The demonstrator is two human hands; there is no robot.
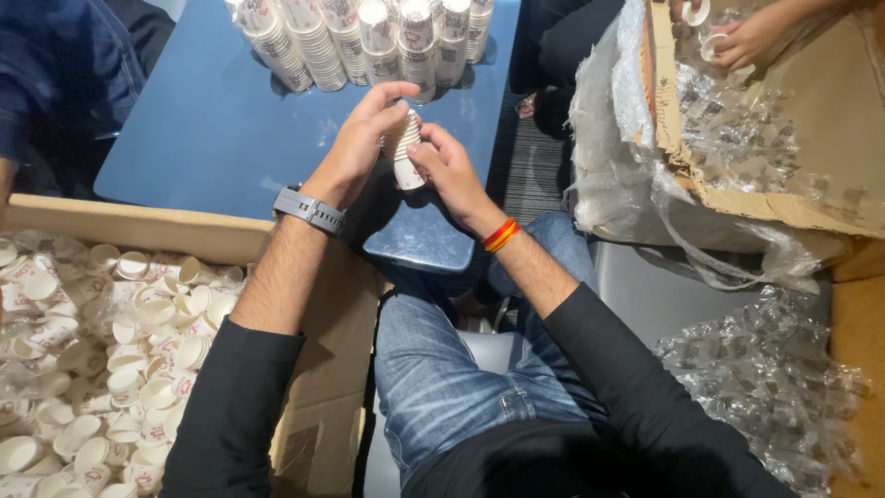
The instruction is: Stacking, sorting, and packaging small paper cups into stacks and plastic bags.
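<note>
- Head view, looking down on a seated person in a black long-sleeved top and blue jeans, at the near edge of a blue table (pixel 212 129).
- Both hands meet above the table's near right corner, holding a short stack of small white paper cups (pixel 403 148) between them. The stack leans a little, its top towards the left hand.
- The left hand (pixel 364 134), with a grey watch (pixel 309 210) on its wrist, curls over the top of the stack, fingertips pressed around the upper cups.
- The right hand (pixel 447 171), with orange and red bands (pixel 501 234) at the wrist, pinches the lower cups from the side with thumb and fingers.
- The step looks like nesting loose cups into one stack. By my judgement the next move needs the rims lined up squarely and only a light squeeze, since thin cups crumple.
- Both forearms slope up from the lap, elbows bent, wrists close together.
- Finished tall cup stacks (pixel 369 41) stand along the table's far edge.
- An open cardboard box of loose cups (pixel 92 369) sits at the person's left.
- At the upper right, another person's hand (pixel 742 41) holds a cup over a second box (pixel 784 198) lined with clear plastic.
</note>
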